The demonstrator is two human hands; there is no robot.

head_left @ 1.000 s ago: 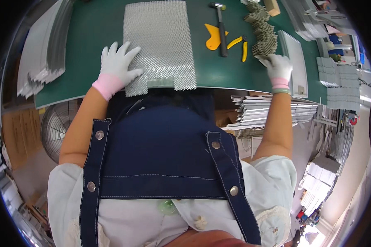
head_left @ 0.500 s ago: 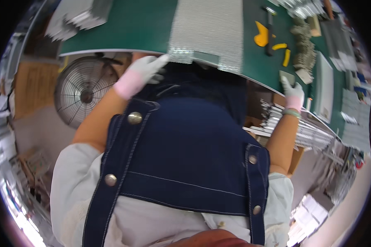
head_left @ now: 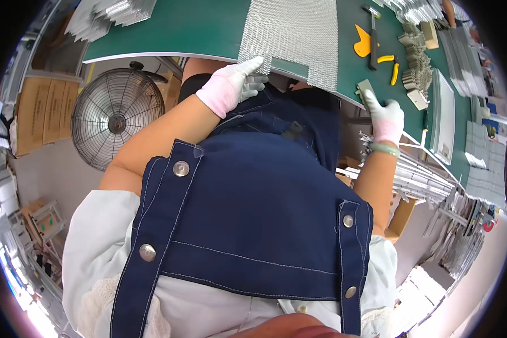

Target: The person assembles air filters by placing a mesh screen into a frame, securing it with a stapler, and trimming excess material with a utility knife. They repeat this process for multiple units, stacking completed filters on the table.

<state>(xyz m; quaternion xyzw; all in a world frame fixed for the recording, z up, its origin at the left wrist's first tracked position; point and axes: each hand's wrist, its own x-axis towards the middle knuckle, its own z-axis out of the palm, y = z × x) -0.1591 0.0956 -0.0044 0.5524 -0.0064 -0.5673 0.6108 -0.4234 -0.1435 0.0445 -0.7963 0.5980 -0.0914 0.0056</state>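
Note:
A silvery metal mesh panel (head_left: 293, 31) lies across the green table and reaches its near edge, with a rectangular notch cut in its near end. My left hand (head_left: 234, 87), in a white glove with a pink cuff, is at the panel's near left corner. Its thumb lies over the corner and the other fingers curl below the edge. My right hand (head_left: 386, 118), gloved alike, grips a small grey-beige flat piece (head_left: 365, 89) at the table's edge, right of the panel. The fingers partly hide this piece.
A hammer (head_left: 373, 42), yellow-handled pliers (head_left: 395, 70) and a yellow flat tool (head_left: 362, 40) lie right of the panel. Beyond them runs a row of grey-beige pieces (head_left: 414, 65). Stacked metal sheets (head_left: 121, 11) stand far left. A floor fan (head_left: 117, 121) is below the table's left.
My left hand has moved right onto the panel's corner. My right hand has moved left and nearer, carrying the small piece toward the panel. The whole view has shifted slightly.

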